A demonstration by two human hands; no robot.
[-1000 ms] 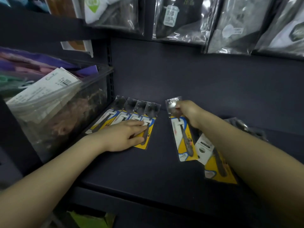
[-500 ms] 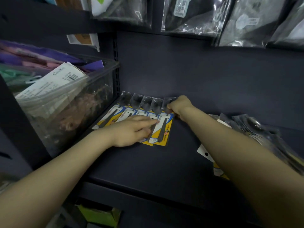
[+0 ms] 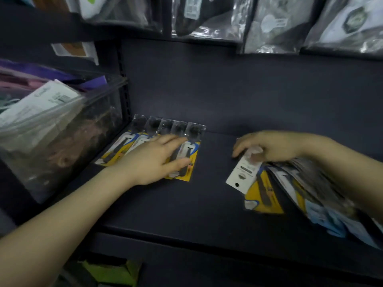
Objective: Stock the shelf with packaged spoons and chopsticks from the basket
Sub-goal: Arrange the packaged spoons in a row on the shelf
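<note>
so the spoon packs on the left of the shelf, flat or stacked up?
Flat. The row of spoon packs lies side by side, edges overlapping, on the shelf. The left hand rests on them, fingers straight.

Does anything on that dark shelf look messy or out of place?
Yes. The spoon packs under the left hand form a tidy overlapping row, but the pile of packs by the right hand is fanned out unevenly, and one pack lies white header card toward the shelf's front, opposite to the row.
</note>
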